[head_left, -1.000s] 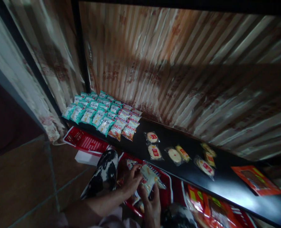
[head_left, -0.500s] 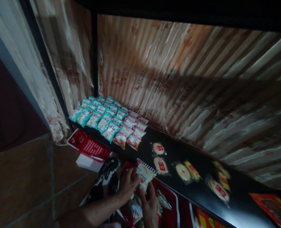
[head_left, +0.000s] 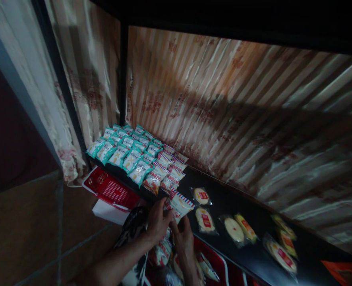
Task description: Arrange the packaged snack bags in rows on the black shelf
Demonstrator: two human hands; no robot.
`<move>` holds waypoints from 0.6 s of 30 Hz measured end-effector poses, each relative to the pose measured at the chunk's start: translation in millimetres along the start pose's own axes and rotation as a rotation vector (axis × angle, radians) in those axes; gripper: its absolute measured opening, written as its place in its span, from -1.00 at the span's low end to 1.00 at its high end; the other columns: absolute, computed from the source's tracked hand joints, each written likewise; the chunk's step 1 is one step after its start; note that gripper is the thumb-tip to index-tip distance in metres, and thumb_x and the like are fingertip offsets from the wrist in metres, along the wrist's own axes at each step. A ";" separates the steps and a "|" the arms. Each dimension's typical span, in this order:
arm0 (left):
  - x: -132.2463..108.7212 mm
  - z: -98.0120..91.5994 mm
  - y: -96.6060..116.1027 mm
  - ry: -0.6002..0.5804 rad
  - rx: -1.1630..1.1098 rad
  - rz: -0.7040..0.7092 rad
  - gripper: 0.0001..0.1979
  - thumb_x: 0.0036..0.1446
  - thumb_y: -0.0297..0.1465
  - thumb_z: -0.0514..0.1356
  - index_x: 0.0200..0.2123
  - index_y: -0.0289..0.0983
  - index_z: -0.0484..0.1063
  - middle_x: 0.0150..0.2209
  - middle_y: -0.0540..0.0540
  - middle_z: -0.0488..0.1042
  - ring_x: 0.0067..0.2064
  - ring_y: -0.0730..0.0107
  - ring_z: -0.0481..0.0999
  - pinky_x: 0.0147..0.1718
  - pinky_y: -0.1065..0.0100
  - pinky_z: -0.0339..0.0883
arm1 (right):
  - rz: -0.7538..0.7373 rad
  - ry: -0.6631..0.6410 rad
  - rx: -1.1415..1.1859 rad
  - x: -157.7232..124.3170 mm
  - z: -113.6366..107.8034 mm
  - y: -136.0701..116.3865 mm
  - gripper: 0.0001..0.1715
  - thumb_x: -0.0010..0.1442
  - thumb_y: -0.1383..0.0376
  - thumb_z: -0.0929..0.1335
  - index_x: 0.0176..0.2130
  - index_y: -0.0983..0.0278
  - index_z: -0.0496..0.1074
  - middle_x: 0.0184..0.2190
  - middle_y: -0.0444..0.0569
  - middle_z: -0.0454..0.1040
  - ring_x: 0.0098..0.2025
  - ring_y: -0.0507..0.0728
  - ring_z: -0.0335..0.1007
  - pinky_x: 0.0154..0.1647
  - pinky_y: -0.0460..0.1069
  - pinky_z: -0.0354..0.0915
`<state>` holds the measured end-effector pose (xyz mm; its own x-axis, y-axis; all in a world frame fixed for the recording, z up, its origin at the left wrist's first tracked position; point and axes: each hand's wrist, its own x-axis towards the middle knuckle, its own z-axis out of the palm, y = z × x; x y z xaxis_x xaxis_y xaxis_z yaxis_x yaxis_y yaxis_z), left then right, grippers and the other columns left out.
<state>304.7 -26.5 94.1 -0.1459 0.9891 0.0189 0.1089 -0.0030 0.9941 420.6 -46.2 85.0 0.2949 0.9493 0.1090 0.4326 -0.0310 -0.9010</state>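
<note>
A white snack bag (head_left: pixel 180 205) with a red-and-blue striped top edge is held between my two hands, above the shelf's front edge. My left hand (head_left: pixel 159 219) grips the bag's left side, fingers closed on it. On its lower right side my right hand (head_left: pixel 182 237) has its thumb and fingers closed on the same bag. Just beyond lie matching striped snack bags (head_left: pixel 170 180) in rows. Left of those are rows of teal-and-white snack bags (head_left: pixel 119 155). Below my hands a red basket (head_left: pixel 226 264) holds several more packets, partly hidden by my forearms.
On the black shelf (head_left: pixel 190 176), round wrapped cakes (head_left: pixel 205 220) and yellow packets (head_left: pixel 246 227) lie to the right, with an orange packet (head_left: pixel 343 272) farther along. Another red basket (head_left: pixel 112 188) rests on a white box (head_left: pixel 110 212) at the left. A patterned curtain (head_left: pixel 223 103) hangs behind.
Both hands have lifted the striped snack bag up and forward from over the basket toward the shelf, nearer the front striped bags. The view has shifted slightly.
</note>
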 end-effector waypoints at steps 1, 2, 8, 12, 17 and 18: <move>3.3 -0.9 -0.7 0.003 0.004 0.005 -0.52 0.07 -0.21 0.18 0.05 -0.25 0.34 0.08 -0.25 0.41 0.14 0.07 0.34 0.16 0.08 0.12 | 0.012 -0.018 0.011 3.6 3.1 0.2 -0.30 0.02 -0.05 0.35 0.03 0.30 0.41 -0.24 0.07 0.58 -0.22 0.26 0.51 -0.24 0.06 0.38; 6.3 -1.9 -1.5 0.008 0.001 0.008 -0.52 0.07 -0.21 0.18 0.05 -0.25 0.34 0.09 -0.25 0.40 0.15 0.07 0.34 0.17 0.08 0.12 | 0.029 -0.043 0.029 7.0 6.0 0.2 -0.31 0.03 -0.05 0.35 0.04 0.30 0.40 -0.22 0.08 0.58 -0.19 0.26 0.50 -0.21 0.06 0.38; 17.2 -9.7 -4.5 0.042 -0.052 0.057 -0.53 0.05 -0.21 0.22 0.04 -0.22 0.35 0.08 -0.21 0.40 0.15 0.09 0.33 0.18 0.10 0.11 | 0.048 -0.056 0.036 22.8 20.8 -5.6 -0.33 0.03 -0.03 0.35 0.02 0.33 0.38 -0.12 0.13 0.53 -0.13 0.26 0.47 -0.11 0.10 0.33; 19.5 -12.2 -8.3 0.054 -0.006 0.099 -0.55 0.08 -0.27 0.20 0.05 -0.23 0.33 0.10 -0.24 0.37 0.18 0.08 0.30 0.20 0.09 0.08 | 0.029 -0.064 0.055 29.5 27.2 -7.8 -0.39 0.06 -0.01 0.33 -0.01 0.31 0.38 -0.11 0.10 0.53 -0.12 0.23 0.46 -0.12 0.07 0.33; 20.9 -10.8 -15.5 0.046 0.105 0.124 -0.57 0.12 -0.33 0.12 0.09 -0.25 0.29 0.13 -0.25 0.34 0.20 0.09 0.27 0.22 0.06 0.04 | 0.048 -0.063 0.092 35.4 32.3 -7.9 -0.42 0.03 0.00 0.34 -0.07 0.34 0.38 -0.21 0.09 0.55 -0.23 0.21 0.46 -0.21 0.06 0.35; 21.1 -10.6 -16.0 0.044 0.118 0.127 -0.57 0.13 -0.33 0.11 0.09 -0.25 0.28 0.13 -0.25 0.34 0.20 0.09 0.26 0.22 0.06 0.04 | 0.058 -0.063 0.095 36.4 32.9 -8.4 -0.41 0.03 0.01 0.35 -0.06 0.34 0.37 -0.21 0.09 0.55 -0.23 0.21 0.46 -0.21 0.06 0.35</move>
<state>289.5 -7.1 79.7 -0.1664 0.9745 0.1506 0.2434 -0.1074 0.9640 399.7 -1.1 82.6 0.2613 0.9647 0.0318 0.3334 -0.0592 -0.9409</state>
